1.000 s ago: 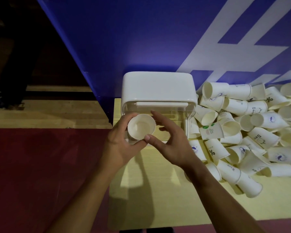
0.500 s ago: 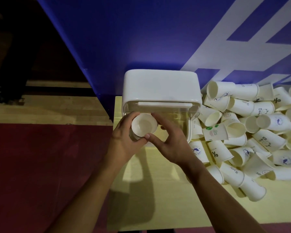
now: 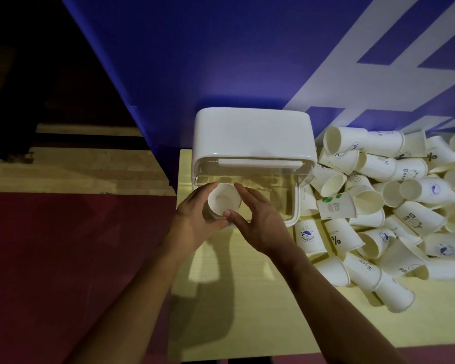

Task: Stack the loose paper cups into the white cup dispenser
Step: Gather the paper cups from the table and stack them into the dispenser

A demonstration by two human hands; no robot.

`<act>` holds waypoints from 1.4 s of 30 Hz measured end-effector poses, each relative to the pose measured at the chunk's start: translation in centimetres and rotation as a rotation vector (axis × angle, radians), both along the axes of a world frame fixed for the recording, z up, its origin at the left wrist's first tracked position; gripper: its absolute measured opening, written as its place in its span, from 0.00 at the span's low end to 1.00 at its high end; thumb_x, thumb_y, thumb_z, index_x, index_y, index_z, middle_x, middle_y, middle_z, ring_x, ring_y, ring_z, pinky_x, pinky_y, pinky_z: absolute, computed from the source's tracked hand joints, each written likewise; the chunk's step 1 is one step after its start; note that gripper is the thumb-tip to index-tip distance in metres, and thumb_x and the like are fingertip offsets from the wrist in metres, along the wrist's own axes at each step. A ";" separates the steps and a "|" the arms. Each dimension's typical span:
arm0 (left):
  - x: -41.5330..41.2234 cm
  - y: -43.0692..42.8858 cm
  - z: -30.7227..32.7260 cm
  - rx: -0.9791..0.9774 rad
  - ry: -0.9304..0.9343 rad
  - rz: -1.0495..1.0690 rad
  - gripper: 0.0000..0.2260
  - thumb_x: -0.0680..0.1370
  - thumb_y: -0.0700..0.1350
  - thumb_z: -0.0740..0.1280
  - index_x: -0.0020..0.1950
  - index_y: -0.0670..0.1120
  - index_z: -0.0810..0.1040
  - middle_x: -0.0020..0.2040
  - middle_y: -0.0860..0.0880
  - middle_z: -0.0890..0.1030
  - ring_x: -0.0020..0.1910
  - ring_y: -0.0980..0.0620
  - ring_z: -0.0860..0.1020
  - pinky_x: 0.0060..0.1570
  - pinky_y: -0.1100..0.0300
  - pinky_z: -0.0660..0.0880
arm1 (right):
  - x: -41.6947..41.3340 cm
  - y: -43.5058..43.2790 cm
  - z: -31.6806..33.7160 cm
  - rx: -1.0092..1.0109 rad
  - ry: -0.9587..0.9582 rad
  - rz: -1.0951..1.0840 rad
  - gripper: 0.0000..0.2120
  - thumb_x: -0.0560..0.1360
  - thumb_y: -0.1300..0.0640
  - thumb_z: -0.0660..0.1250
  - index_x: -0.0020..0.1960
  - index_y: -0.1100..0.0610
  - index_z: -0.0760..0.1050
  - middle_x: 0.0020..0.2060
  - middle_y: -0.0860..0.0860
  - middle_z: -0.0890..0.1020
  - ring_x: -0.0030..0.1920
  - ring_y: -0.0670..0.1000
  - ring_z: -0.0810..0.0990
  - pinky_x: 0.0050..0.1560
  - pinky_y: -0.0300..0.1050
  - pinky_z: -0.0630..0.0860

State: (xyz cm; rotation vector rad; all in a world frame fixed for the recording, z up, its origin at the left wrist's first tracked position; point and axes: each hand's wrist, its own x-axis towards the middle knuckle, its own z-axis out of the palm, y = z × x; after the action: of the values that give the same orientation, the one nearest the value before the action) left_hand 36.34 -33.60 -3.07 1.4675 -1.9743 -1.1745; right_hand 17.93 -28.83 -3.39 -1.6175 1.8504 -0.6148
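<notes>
Held cup: a paper cup (image 3: 224,198), mouth up, stands at the left end of the dispenser's clear front section; whether it is inside that section or just above it cannot be told.
Left hand (image 3: 195,222): curled round the cup's 9 o'clock side, thumb at its near rim.
Right hand (image 3: 260,222): thumb and forefinger pinch the cup from 3 o'clock.
White cup dispenser (image 3: 252,135): at the far edge of the pale yellow table (image 3: 260,298), its back to the blue panel (image 3: 221,48).
Loose paper cups (image 3: 394,206): a tumbled heap at the dispenser's 3 o'clock, most lying on their sides, the nearest touching it.
Red floor (image 3: 63,258): at the table's 9 o'clock.
</notes>
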 end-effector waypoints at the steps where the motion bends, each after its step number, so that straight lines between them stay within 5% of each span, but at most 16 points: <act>1: 0.1 -0.1 0.1 0.010 -0.004 -0.008 0.38 0.68 0.50 0.82 0.74 0.52 0.71 0.65 0.58 0.75 0.60 0.61 0.73 0.52 0.80 0.65 | 0.1 0.0 0.1 0.002 0.009 -0.003 0.35 0.79 0.37 0.66 0.80 0.51 0.63 0.73 0.49 0.73 0.72 0.50 0.71 0.67 0.49 0.74; 6: 0.9 0.3 1.2 -0.014 -0.011 -0.054 0.39 0.71 0.51 0.80 0.78 0.53 0.66 0.68 0.61 0.69 0.64 0.67 0.65 0.54 0.83 0.61 | 0.3 1.4 1.2 0.000 0.032 -0.072 0.39 0.78 0.35 0.65 0.82 0.52 0.59 0.74 0.50 0.72 0.74 0.50 0.69 0.69 0.48 0.71; 10: 1.7 2.7 2.6 -0.200 -0.079 0.012 0.29 0.74 0.57 0.75 0.72 0.50 0.74 0.68 0.52 0.77 0.63 0.56 0.76 0.57 0.67 0.71 | -2.1 5.3 3.4 -0.004 0.070 -0.157 0.33 0.80 0.36 0.65 0.80 0.47 0.63 0.73 0.48 0.75 0.72 0.49 0.73 0.68 0.50 0.74; 15: -3.0 5.0 5.5 -0.353 0.072 -0.045 0.21 0.75 0.58 0.68 0.64 0.47 0.79 0.61 0.53 0.81 0.57 0.53 0.80 0.53 0.55 0.79 | -8.7 10.6 6.6 -0.034 0.101 -0.387 0.27 0.79 0.44 0.70 0.75 0.51 0.72 0.65 0.47 0.81 0.63 0.47 0.79 0.61 0.38 0.72; 19: -9.4 5.7 7.8 -0.398 0.077 -0.190 0.21 0.76 0.58 0.68 0.65 0.49 0.78 0.62 0.55 0.80 0.61 0.54 0.79 0.56 0.57 0.78 | -14.4 13.9 8.2 -0.026 0.101 -0.528 0.25 0.78 0.47 0.71 0.74 0.50 0.74 0.60 0.45 0.83 0.57 0.45 0.80 0.59 0.44 0.76; 27: -24.8 5.7 5.5 -0.332 -0.333 -0.539 0.35 0.76 0.61 0.69 0.78 0.52 0.62 0.77 0.52 0.65 0.71 0.50 0.69 0.62 0.55 0.72 | -25.1 18.3 7.4 -0.035 0.070 -0.580 0.18 0.79 0.48 0.70 0.68 0.51 0.79 0.53 0.44 0.85 0.52 0.44 0.82 0.54 0.50 0.81; 33: -31.8 5.1 0.8 -0.288 -0.654 -0.574 0.40 0.75 0.60 0.71 0.80 0.49 0.56 0.78 0.47 0.63 0.73 0.45 0.67 0.68 0.50 0.70 | -33.2 20.0 6.2 -0.012 0.043 -0.602 0.18 0.80 0.50 0.69 0.68 0.52 0.78 0.55 0.44 0.84 0.51 0.42 0.80 0.53 0.42 0.78; 39: -33.5 5.2 -1.6 -0.313 -0.759 -0.506 0.37 0.76 0.56 0.70 0.80 0.48 0.58 0.71 0.46 0.72 0.65 0.44 0.74 0.62 0.50 0.71 | -38.7 19.8 4.4 0.032 0.000 -0.672 0.17 0.79 0.48 0.69 0.67 0.51 0.79 0.53 0.44 0.84 0.49 0.41 0.80 0.44 0.28 0.72; 42: -33.7 5.2 -1.7 -0.310 -0.714 -0.448 0.35 0.74 0.54 0.72 0.77 0.45 0.64 0.64 0.44 0.77 0.61 0.42 0.76 0.58 0.48 0.73 | -40.2 18.5 3.7 0.050 -0.017 -0.737 0.20 0.78 0.46 0.70 0.68 0.53 0.78 0.52 0.45 0.83 0.46 0.46 0.81 0.47 0.39 0.75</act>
State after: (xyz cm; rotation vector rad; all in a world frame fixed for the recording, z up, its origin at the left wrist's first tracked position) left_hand 2.68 -28.44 -4.82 1.4348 -2.9196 -0.4496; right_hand -22.28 -10.30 0.32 -0.8524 2.4174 -0.8644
